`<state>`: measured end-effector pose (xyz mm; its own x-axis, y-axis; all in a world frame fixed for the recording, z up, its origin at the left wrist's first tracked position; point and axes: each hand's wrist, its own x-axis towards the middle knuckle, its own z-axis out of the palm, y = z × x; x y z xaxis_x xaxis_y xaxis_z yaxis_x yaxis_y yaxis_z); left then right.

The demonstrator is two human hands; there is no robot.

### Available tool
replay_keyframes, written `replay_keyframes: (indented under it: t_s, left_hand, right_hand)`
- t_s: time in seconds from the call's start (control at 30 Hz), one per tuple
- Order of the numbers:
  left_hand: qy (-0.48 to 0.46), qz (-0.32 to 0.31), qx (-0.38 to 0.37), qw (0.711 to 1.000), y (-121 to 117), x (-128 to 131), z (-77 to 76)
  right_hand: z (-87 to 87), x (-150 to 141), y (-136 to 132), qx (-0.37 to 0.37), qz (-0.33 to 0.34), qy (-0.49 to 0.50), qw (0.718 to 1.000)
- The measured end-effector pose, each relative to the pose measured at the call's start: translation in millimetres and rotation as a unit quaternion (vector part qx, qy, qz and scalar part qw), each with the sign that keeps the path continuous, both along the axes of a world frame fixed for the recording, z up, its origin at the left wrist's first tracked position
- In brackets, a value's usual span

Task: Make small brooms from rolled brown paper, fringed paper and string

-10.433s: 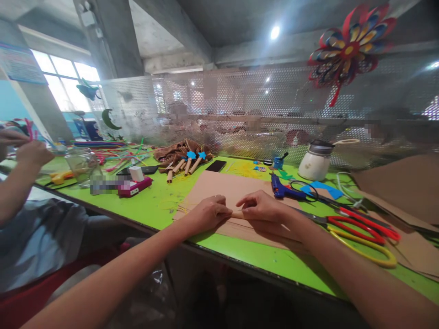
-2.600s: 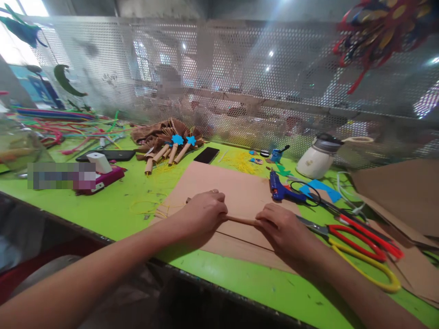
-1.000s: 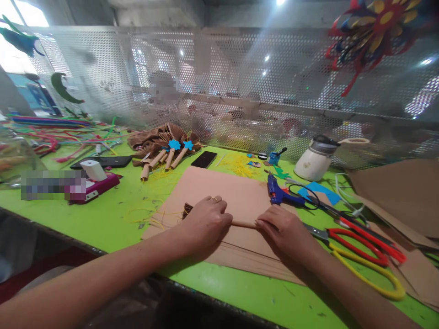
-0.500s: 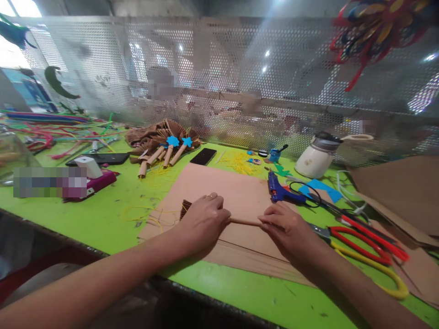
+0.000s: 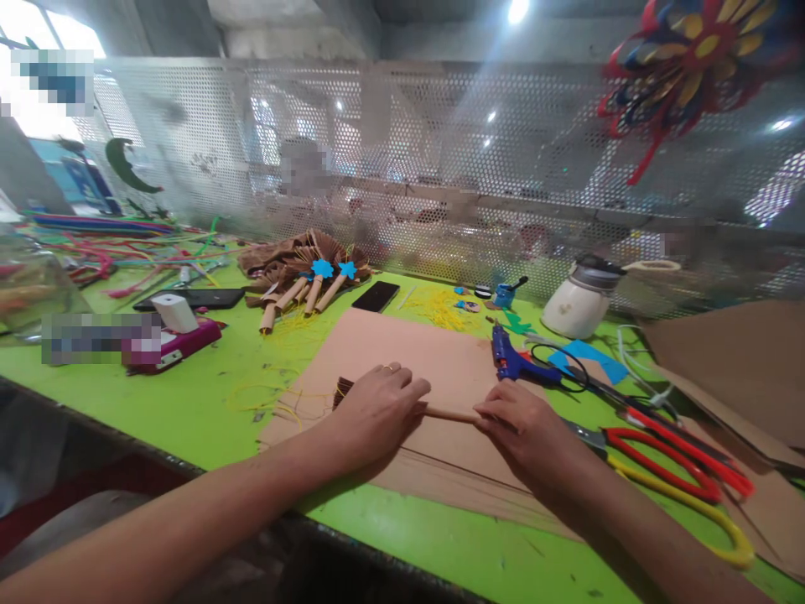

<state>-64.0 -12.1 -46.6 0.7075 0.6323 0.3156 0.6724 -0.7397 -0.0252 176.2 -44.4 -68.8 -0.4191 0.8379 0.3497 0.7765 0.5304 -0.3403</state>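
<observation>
Between my hands runs a thin rolled paper stick (image 5: 449,414), lying low over a stack of brown paper sheets (image 5: 402,348). My left hand (image 5: 383,411) is closed over its left part, palm down, and covers much of it. Dark brown pleated paper (image 5: 341,391) pokes out beyond the left knuckles, with yellow string (image 5: 283,408) trailing near it. At the right end, my right hand (image 5: 521,415) pinches the stick between thumb and fingers. A blue glue gun (image 5: 512,356) lies just behind the right hand, and large scissors (image 5: 660,461) with red and yellow handles lie beside it.
Pleated paper fans with rolled handles (image 5: 314,289) and a black phone (image 5: 376,296) lie behind the sheets. A white jug (image 5: 579,302) stands at the back right, near folded brown paper (image 5: 729,361). At left are a magenta power strip (image 5: 182,346) and a glass jar (image 5: 38,289).
The camera view has tipped up slightly, so things sit lower in the picture. My left fingers have shifted a little along the stick; both hands keep hold of it.
</observation>
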Motion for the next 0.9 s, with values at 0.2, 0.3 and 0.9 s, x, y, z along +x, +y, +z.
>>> replay_keyframes:
  t_s: [0.2, 0.3, 0.9]
  left_hand:
    - [-0.053, 0.014, -0.073, 0.996, 9.9, -6.5, -2.4]
    - [-0.075, -0.005, -0.110, 0.991, 13.8, -10.0, -0.1]
    - [-0.021, -0.006, -0.010, 1.000, 12.5, -12.7, -2.6]
  right_hand:
    - [-2.5, 2.3, 4.6, 0.026, -0.011, 0.008, 1.000]
    - [-2.0, 2.2, 5.1, 0.024, -0.003, 0.016, 1.000]
    - [2.2, 0.2, 12.1, -0.009, -0.005, 0.054, 0.998]
